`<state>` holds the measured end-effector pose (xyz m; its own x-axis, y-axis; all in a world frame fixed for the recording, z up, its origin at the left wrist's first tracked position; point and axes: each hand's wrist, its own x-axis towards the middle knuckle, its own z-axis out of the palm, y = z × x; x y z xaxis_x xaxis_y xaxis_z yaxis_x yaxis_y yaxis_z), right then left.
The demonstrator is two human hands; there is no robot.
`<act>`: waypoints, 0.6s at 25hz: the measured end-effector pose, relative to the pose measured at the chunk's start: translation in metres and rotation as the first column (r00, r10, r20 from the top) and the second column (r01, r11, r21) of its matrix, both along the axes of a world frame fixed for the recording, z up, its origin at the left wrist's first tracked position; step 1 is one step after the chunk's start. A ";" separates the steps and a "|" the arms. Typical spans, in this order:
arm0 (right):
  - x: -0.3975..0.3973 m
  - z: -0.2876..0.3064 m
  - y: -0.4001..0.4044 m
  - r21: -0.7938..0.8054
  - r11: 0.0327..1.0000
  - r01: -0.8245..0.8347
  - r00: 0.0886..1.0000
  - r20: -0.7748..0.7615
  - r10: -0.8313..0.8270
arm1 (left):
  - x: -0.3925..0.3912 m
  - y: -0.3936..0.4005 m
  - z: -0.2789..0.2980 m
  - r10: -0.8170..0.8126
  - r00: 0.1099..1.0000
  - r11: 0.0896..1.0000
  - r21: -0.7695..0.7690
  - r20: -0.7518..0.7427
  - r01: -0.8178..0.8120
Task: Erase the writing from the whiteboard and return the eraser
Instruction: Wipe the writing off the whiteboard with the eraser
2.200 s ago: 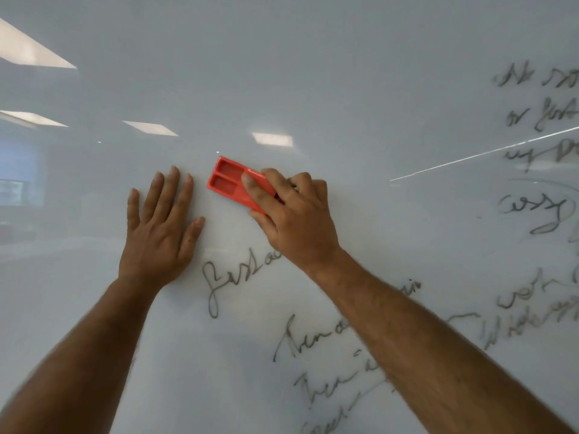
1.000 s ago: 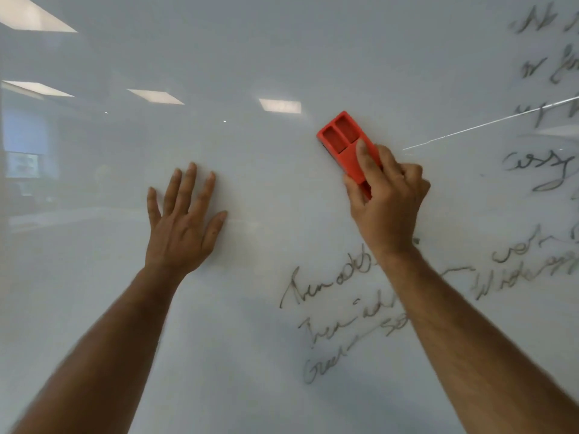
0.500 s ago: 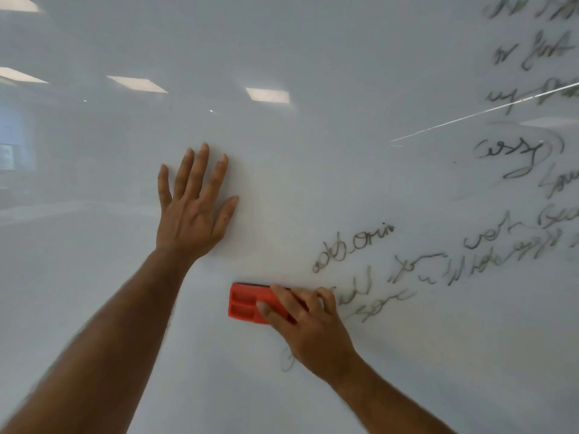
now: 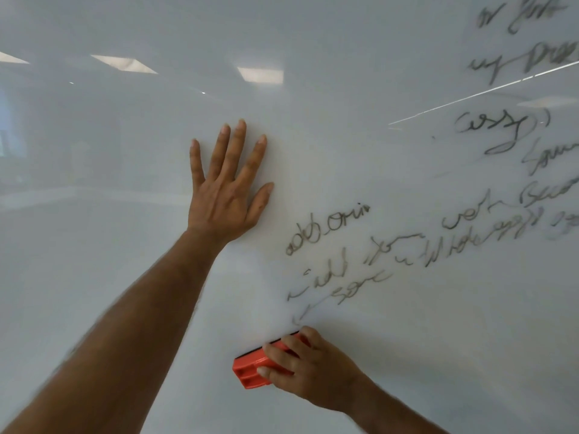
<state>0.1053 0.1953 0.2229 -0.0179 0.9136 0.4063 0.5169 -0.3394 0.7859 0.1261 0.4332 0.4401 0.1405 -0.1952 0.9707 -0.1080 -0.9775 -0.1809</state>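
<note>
A glossy whiteboard (image 4: 125, 277) fills the whole view. Dark cursive writing (image 4: 407, 242) covers its middle right and upper right; the left half is wiped. My right hand (image 4: 308, 375) is low in the view and grips a red eraser (image 4: 250, 369), which is pressed flat against the board just below the lowest line of writing. Most of the eraser is hidden under my fingers. My left hand (image 4: 227, 186) lies flat on the board above it with the fingers spread, holding nothing.
Ceiling lights (image 4: 260, 73) and a thin bright line (image 4: 470, 95) show as reflections on the board. A faint grey smear (image 4: 560, 233) sits at the right edge among the writing.
My right hand has slid the eraser down the board, from beside the lower lines to below them. A scribble under the eraser's earlier spot is gone. My left hand stays flat on the board.
</note>
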 end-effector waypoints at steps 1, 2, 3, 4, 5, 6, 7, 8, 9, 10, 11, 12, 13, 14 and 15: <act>0.002 0.003 -0.004 -0.016 1.000 -0.012 1.000 0.008 0.012 | 0.001 -0.004 0.001 0.004 1.000 1.000 -0.006 -0.001 -0.004; 0.003 0.006 -0.008 -0.023 0.999 -0.023 1.000 0.015 0.023 | 0.001 -0.006 0.001 0.007 1.000 1.000 -0.015 0.002 -0.007; 0.004 0.009 -0.011 -0.023 0.999 -0.032 0.999 0.021 0.032 | 0.001 -0.008 0.000 0.007 1.000 1.000 -0.023 0.004 -0.007; 0.005 0.013 -0.014 -0.016 0.999 -0.036 0.999 0.025 0.037 | 0.002 -0.009 -0.001 0.006 1.000 1.000 -0.025 0.003 -0.006; 0.005 0.018 -0.017 -0.003 0.999 -0.037 0.999 0.027 0.037 | 0.002 -0.009 -0.002 0.005 1.000 1.000 -0.024 0.001 -0.005; 0.005 0.026 -0.020 0.014 0.999 -0.035 0.999 0.033 0.034 | 0.002 -0.009 -0.003 0.005 1.000 1.000 -0.021 0.002 -0.005; 0.006 0.037 -0.023 0.037 0.999 -0.030 0.999 0.044 0.029 | 0.003 -0.009 -0.003 0.009 1.000 1.000 -0.020 0.006 -0.009; 0.007 0.050 -0.026 0.069 0.997 -0.026 0.998 0.062 0.022 | 0.003 -0.009 -0.004 0.013 1.000 1.000 -0.020 0.009 -0.013; 0.008 0.066 -0.029 0.111 0.993 -0.026 0.996 0.084 0.017 | 0.003 -0.008 -0.004 0.016 1.000 1.000 -0.020 0.014 -0.016; 0.009 0.083 -0.033 0.158 0.987 -0.029 0.994 0.106 0.012 | 0.004 -0.008 -0.004 0.018 1.000 1.000 -0.020 0.022 -0.017; 0.011 0.101 -0.035 0.207 0.978 -0.031 0.992 0.127 0.004 | 0.004 -0.008 -0.005 0.019 0.999 1.000 -0.021 0.031 -0.019; 0.012 0.119 -0.037 0.261 0.965 -0.033 0.989 0.146 -0.006 | 0.004 -0.009 -0.005 0.021 0.999 1.000 -0.022 0.041 -0.020; 0.013 0.136 -0.038 0.318 0.948 -0.036 0.987 0.162 -0.017 | 0.005 -0.010 -0.005 0.021 0.999 1.000 -0.023 0.049 -0.020; 0.013 0.153 -0.040 0.375 0.926 -0.039 0.984 0.176 -0.029 | 0.005 -0.011 -0.005 0.018 0.998 1.000 -0.025 0.054 -0.017; 0.014 0.170 -0.044 0.433 0.900 -0.043 0.981 0.190 -0.044 | 0.004 -0.011 -0.005 0.011 0.999 1.000 -0.027 0.052 -0.010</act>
<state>0.1193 0.1515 0.3929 -0.1339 0.6471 0.7505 0.3724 -0.6690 0.6433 0.1305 0.4218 0.4352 0.0913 -0.1682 0.9815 -0.0888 -0.9831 -0.1602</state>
